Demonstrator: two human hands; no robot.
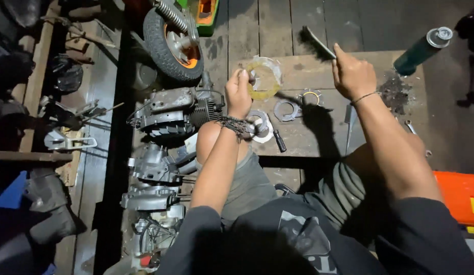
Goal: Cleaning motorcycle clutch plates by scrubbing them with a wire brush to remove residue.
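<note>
Left hand pinching a yellowish ring above the wooden board. Right hand gripping a brush just beside that ring; spray can at the board's far corner.

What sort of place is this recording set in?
Probably a small motorcycle repair spot on a wooden floor: engine parts lie beside a wheel, and the left hand holds a ring-shaped plate.
</note>
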